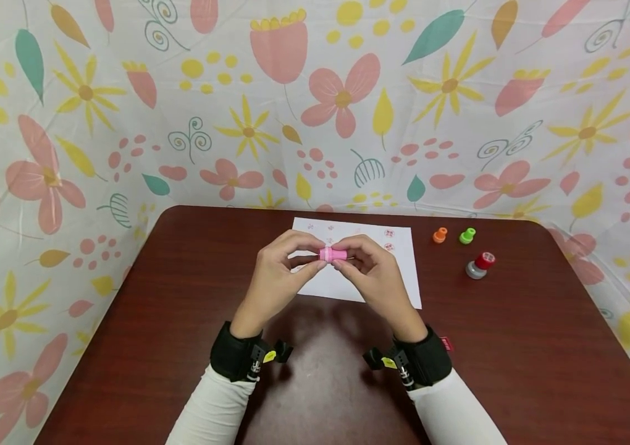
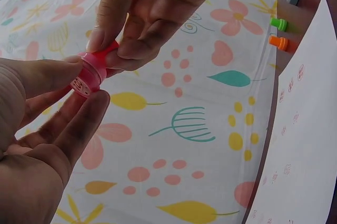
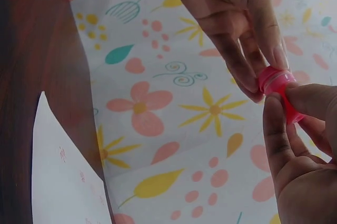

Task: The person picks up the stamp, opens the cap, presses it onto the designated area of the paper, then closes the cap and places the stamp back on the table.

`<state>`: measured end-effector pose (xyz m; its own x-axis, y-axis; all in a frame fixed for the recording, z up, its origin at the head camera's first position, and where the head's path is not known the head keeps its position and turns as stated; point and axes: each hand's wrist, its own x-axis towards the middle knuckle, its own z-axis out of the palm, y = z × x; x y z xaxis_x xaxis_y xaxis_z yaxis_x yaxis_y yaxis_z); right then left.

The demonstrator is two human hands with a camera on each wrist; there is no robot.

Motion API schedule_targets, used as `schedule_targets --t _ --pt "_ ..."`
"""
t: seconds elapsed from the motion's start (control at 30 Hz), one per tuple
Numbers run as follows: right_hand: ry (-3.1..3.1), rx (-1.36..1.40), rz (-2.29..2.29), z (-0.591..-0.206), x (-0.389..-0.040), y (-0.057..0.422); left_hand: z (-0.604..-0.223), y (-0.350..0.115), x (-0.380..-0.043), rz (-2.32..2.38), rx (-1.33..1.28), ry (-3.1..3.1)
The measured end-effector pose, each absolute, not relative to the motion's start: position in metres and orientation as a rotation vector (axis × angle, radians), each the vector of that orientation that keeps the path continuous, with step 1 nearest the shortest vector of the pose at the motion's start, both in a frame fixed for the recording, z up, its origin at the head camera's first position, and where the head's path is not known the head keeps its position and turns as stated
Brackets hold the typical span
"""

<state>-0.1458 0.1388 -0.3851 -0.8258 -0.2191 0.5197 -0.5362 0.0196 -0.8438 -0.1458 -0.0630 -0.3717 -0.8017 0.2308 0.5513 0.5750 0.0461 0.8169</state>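
Note:
Between both hands, above the white paper point(image 1: 356, 289), is a small pink toy stamp point(image 1: 333, 254). My left hand point(image 1: 277, 272) pinches its wide end between thumb and fingers. From the other side, my right hand point(image 1: 377, 278) pinches the narrower handle. A patterned round face of the stamp point(image 2: 80, 86) shows in the left wrist view, between the left fingertips. In the right wrist view, a paler ring runs around the stamp point(image 3: 277, 81) near its wide end. Small reddish prints mark the paper.
To the right of the paper stand an orange stamp point(image 1: 440, 235) and a green stamp point(image 1: 467, 235). Nearer me is a larger red-and-grey stamp point(image 1: 480, 264). All are on a dark brown table point(image 1: 515, 346), with a flower-patterned curtain point(image 1: 343, 154) behind it.

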Motion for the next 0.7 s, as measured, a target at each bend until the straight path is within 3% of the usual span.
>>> schedule_targets --t 0.7 --pt "-2.058 0.808 1.834 -0.3831 -0.1436 0.1379 -0.3704 -0.0573 -0.1431 -1.775 -0.792 -2.052"
